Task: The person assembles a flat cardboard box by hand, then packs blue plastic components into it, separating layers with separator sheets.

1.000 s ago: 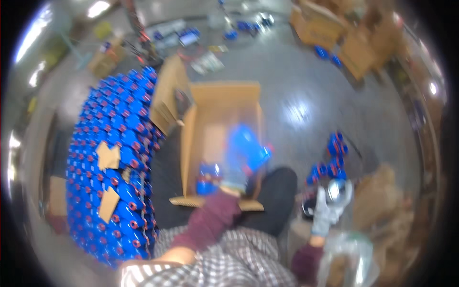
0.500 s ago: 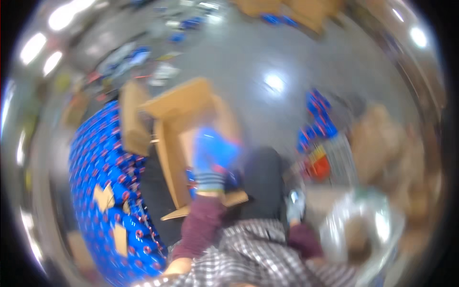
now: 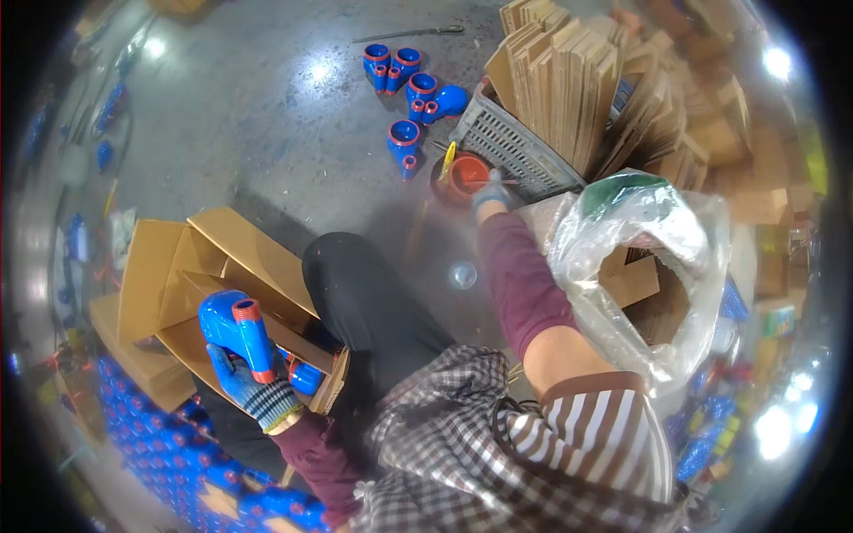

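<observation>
A glossy blue pipe fitting with red threaded ends is in my gloved left hand, its fingers closed round the lower part. It is above an open cardboard box, where another blue fitting lies. My right arm stretches forward, and my gloved right hand is at the rim of a pot of red paint. Its fingers appear closed on a thin stick that lies across the pot. A yellow-handled tool leans in the pot's left side.
Several blue fittings stand on the floor beyond the pot. A grey crate holds upright cardboard sheets. By my right arm is a clear plastic bag with cardboard inside. Many blue fittings are massed at lower left.
The view has swung to the right. My right hand has moved from beside my knee forward to the paint pot. My left hand still holds a blue fitting over the box, now raised and turned.
</observation>
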Demonstrator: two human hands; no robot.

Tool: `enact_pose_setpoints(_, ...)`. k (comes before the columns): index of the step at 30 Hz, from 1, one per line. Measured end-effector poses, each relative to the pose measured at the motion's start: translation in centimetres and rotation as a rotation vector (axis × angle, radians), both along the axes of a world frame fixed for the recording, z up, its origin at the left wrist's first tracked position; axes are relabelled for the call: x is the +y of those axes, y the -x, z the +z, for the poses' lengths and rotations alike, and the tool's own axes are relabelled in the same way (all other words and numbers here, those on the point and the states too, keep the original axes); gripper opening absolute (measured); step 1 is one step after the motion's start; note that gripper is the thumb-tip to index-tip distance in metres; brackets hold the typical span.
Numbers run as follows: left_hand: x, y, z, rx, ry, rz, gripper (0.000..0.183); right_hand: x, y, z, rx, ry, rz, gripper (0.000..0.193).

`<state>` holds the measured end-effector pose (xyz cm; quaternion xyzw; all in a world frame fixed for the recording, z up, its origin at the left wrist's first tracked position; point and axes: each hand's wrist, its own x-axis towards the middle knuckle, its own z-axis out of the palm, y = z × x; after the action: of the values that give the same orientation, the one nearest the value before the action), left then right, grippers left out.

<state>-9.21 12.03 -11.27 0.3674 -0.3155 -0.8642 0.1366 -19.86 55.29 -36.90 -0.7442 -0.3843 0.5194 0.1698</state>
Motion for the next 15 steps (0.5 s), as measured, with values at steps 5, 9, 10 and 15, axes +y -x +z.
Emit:
enact_pose_setpoints(5,-1.3,0.3,-2.5,0.030,-0.042,-0.098,0.029,6.3,0.0,-3.1,0.157,-0.162,0.140,0.046)
enact_pose_setpoints(9,-2.5,-0.1,-2.6,0.091,0.016,-0.148,0.030,1.1,0.4,0.4,-0.189,-0.676,0.682,0.038)
enact_pose_setpoints(10,-2.0,0.3,-2.2,0.096,-0.018,-0.157,0.030,0.6,0.1,1.7,-0.144,-0.751,0.713,0.037)
enact_pose_setpoints(15,-1.8,0.8,-2.2,0.119,-0.059,-0.246,0.031,-1.0,-1.2,2.4,-0.037,-0.929,0.764,0.025)
